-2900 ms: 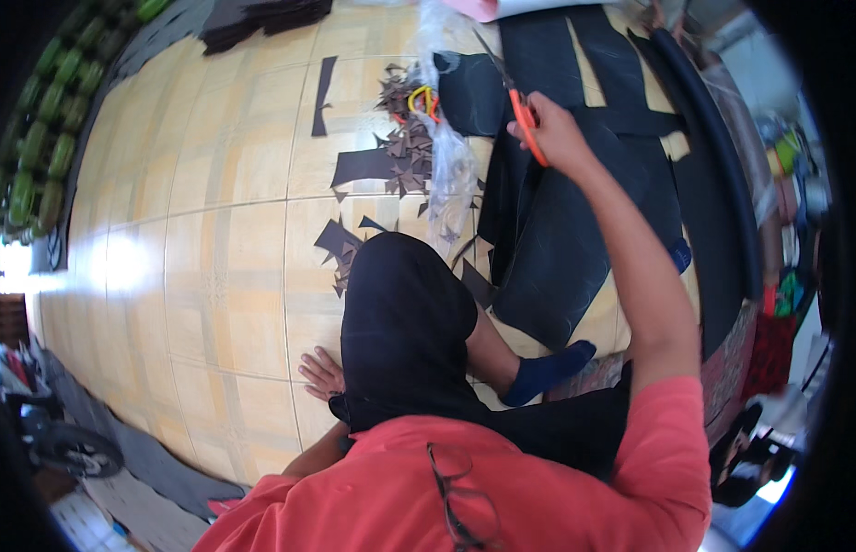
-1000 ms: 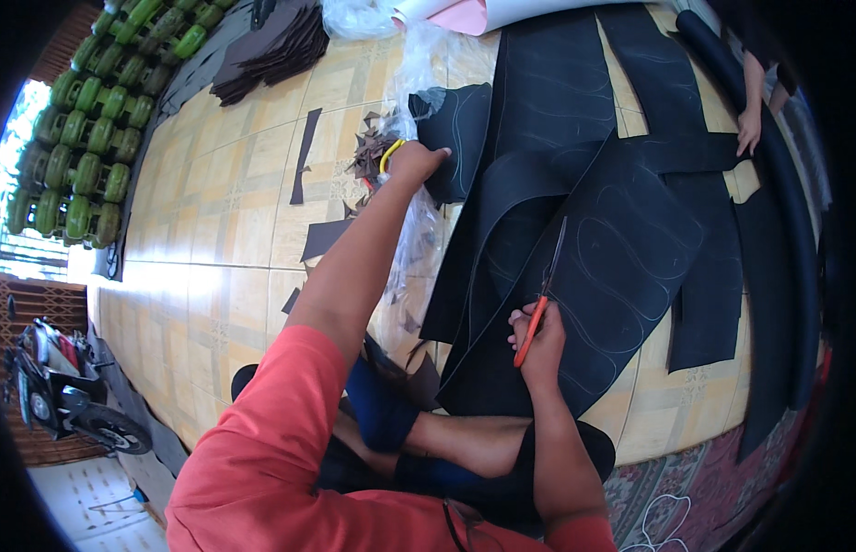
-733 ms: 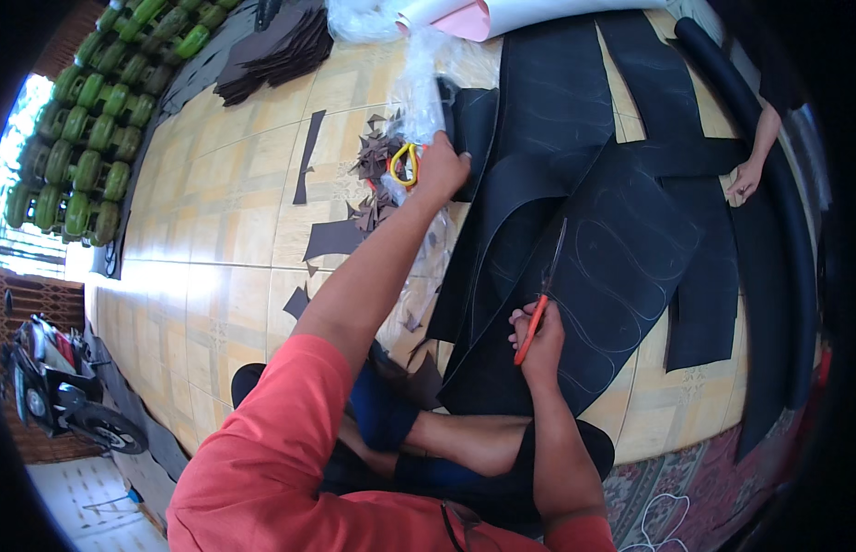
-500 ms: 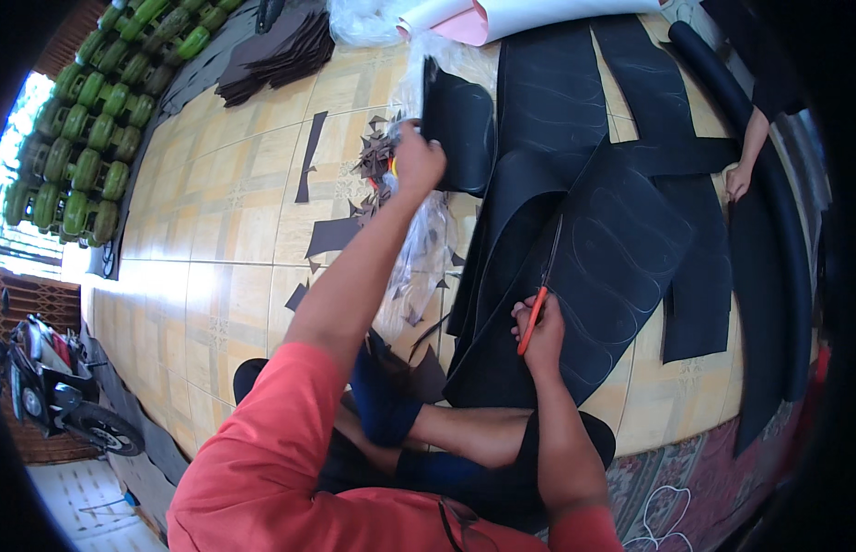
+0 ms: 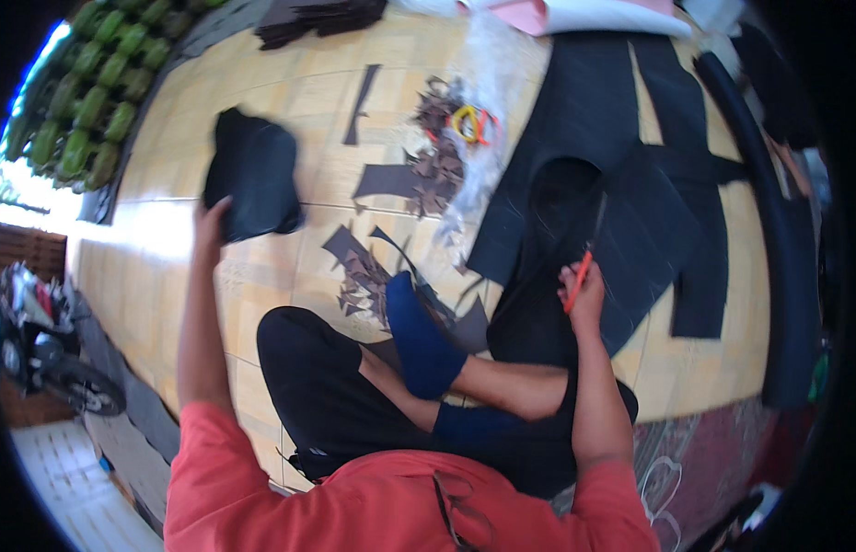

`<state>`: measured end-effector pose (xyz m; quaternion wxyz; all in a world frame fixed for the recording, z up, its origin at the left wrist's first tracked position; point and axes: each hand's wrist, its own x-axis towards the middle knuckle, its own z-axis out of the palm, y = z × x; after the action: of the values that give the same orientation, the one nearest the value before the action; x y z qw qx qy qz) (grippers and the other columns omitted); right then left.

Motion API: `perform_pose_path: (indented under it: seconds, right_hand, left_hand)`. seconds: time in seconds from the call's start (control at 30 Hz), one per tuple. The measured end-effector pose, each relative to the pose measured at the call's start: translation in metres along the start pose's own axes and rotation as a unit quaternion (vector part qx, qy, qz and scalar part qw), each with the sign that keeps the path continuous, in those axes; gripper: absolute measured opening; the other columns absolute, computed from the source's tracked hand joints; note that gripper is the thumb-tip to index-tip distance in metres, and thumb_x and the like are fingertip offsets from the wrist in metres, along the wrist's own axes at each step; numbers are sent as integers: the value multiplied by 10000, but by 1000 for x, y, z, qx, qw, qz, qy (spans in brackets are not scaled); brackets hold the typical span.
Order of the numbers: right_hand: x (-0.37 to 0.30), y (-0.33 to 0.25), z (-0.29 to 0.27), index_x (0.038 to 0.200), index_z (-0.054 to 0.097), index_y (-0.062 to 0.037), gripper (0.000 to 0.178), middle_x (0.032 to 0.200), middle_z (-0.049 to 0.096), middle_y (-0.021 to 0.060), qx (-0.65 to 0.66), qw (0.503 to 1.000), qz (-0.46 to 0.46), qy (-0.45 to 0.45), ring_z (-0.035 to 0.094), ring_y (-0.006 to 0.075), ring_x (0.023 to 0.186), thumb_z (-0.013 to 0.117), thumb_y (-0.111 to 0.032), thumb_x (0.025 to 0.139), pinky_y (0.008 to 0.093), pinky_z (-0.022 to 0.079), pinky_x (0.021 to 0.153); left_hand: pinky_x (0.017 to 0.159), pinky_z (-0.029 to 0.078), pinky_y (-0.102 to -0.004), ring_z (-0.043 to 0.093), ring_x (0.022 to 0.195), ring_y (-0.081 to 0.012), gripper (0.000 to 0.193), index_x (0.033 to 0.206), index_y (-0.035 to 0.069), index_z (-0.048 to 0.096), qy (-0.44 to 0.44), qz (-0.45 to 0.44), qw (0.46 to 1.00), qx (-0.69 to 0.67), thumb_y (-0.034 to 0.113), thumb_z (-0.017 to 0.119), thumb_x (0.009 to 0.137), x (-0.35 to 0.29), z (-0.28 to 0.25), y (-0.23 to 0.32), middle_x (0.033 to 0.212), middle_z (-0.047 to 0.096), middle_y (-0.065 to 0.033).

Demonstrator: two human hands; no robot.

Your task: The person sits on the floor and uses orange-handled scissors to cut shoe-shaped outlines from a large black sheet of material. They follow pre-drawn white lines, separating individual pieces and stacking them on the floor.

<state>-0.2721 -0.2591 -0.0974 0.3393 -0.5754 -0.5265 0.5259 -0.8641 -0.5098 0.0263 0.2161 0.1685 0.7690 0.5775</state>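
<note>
across to ten o'clock goes the black piece [image 5: 255,175], our left hand [image 5: 213,223] with fingers closed on its near edge; one-edge hold, so it could slip or flop. our right hand [image 5: 587,296] has fingers curled round the orange-handled scissors [image 5: 586,261] at three o'clock; drifting blades could nick the black sheet [image 5: 653,221] beneath.

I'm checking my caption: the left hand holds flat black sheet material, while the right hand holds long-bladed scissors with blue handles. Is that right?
Not quite: in the head view, the long-bladed scissors are orange-handled, not blue. The right hand does hold them, and the left hand holds flat black sheet material.
</note>
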Motion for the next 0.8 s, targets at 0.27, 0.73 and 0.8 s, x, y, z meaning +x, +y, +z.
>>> perform_pose_path:
  seconds: [0.27,0.73,0.8]
  right_hand:
    - [-10,-13,3,937,497,-17,246,787,625,92,-86,995,-31,27,637,143,662,692,-158,887,298,524,539]
    - [-31,-9,-98,1157,516,55,430,1073,643,254,-398,858,73,317,647,394,1014,673,-190,841,465,527,852]
    - [-31,-3,-106,1127,504,58,448,1071,628,269,-379,858,137,317,645,407,1004,696,-193,809,462,529,875]
  left_hand:
    - [1056,419,-403,513,1258,-343,820,1416,-66,381,146,-140,895,397,358,760,824,-21,-249,-130,1338,527,-262]
    - [796,508,-487,638,912,-454,461,963,-48,629,-415,156,786,432,383,722,830,-308,289,-44,914,656,-284]
    - [774,509,-500,644,881,-453,408,935,-47,632,-361,151,825,408,344,706,844,-315,305,-61,875,661,-280]
